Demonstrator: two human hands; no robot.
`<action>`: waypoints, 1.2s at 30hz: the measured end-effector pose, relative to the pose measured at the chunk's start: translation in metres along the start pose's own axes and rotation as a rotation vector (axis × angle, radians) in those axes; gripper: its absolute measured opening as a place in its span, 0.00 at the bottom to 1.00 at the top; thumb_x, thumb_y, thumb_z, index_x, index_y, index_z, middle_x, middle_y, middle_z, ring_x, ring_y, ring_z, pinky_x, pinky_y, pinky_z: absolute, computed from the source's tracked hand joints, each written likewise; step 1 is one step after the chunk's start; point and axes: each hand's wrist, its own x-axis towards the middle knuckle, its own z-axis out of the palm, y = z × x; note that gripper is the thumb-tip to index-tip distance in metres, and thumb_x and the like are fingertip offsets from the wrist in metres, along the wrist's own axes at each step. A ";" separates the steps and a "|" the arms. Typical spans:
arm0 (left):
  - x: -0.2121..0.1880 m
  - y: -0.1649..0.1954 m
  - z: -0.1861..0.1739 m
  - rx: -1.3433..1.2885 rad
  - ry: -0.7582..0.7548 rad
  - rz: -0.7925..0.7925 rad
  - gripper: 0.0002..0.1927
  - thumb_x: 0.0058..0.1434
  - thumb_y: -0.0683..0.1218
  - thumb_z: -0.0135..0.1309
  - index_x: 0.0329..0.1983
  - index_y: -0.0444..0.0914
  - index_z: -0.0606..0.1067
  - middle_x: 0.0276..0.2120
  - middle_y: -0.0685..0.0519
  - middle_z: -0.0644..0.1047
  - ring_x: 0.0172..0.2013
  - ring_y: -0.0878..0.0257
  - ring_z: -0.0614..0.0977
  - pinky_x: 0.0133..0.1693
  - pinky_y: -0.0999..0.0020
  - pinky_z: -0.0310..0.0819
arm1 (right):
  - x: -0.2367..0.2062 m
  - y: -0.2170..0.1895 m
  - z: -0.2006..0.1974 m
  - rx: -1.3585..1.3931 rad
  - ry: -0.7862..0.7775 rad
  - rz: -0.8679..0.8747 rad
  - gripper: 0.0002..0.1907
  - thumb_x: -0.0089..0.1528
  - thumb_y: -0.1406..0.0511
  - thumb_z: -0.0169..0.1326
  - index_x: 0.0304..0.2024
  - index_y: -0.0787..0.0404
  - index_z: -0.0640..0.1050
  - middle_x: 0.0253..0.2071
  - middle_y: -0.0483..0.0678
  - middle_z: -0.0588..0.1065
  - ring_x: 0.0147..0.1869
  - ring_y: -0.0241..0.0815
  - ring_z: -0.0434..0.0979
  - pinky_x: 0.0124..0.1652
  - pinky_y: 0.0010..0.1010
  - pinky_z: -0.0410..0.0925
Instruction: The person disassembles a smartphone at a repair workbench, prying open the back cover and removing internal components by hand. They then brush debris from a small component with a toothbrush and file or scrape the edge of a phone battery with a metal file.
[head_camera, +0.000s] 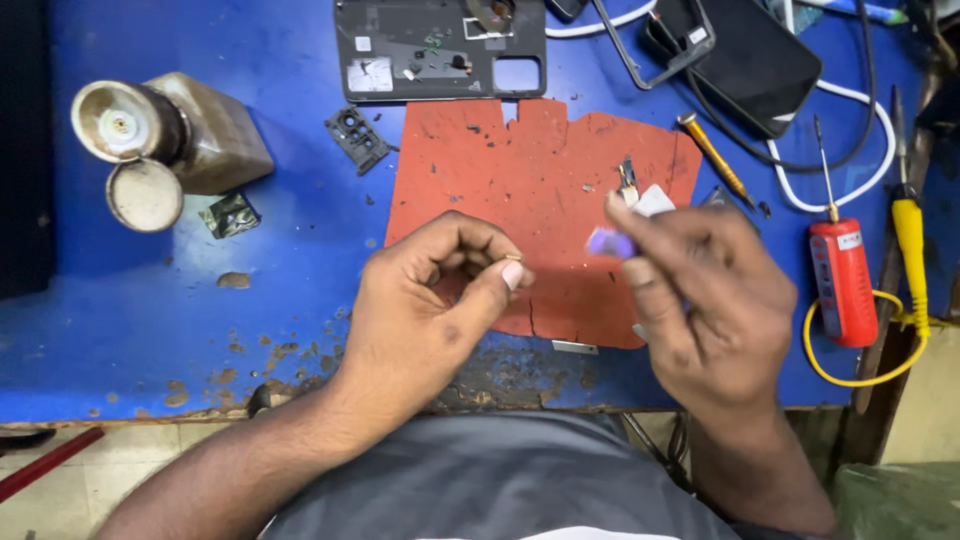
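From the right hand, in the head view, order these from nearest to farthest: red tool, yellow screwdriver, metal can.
Measured from the right hand:
1. Red tool, just to its right.
2. Yellow screwdriver, farther right, near the table edge.
3. Metal can, far left, beyond the left hand.

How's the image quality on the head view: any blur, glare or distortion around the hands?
Head view: even, soft light with only faint shadows on the blue bench. The right hand is motion-blurred, and the small purple piece at its fingertips smears. The left hand is sharper, its tiny pinched part too small to make out. Mild glare on the metal tin. Wide-angle bowing at the edges.
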 end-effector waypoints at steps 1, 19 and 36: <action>-0.001 0.001 0.000 0.033 0.002 -0.003 0.03 0.66 0.38 0.57 0.41 0.32 0.78 0.34 0.53 0.82 0.37 0.73 0.83 0.39 0.75 0.80 | -0.002 0.001 0.001 -0.023 0.002 0.015 0.15 0.60 0.75 0.64 0.50 0.70 0.82 0.37 0.53 0.77 0.34 0.39 0.73 0.36 0.26 0.65; -0.013 -0.005 0.004 0.462 0.037 0.311 0.05 0.62 0.37 0.59 0.41 0.37 0.81 0.31 0.54 0.85 0.32 0.66 0.87 0.66 0.58 0.62 | -0.027 0.008 0.023 0.133 0.076 -0.176 0.11 0.58 0.76 0.67 0.41 0.67 0.78 0.39 0.53 0.77 0.36 0.38 0.79 0.34 0.26 0.72; -0.013 -0.017 0.010 0.282 -0.037 0.158 0.08 0.64 0.35 0.55 0.45 0.32 0.79 0.33 0.52 0.86 0.34 0.72 0.87 0.35 0.78 0.81 | -0.026 0.016 0.032 0.018 0.092 -0.340 0.12 0.56 0.76 0.69 0.35 0.68 0.76 0.36 0.52 0.75 0.34 0.43 0.77 0.32 0.33 0.69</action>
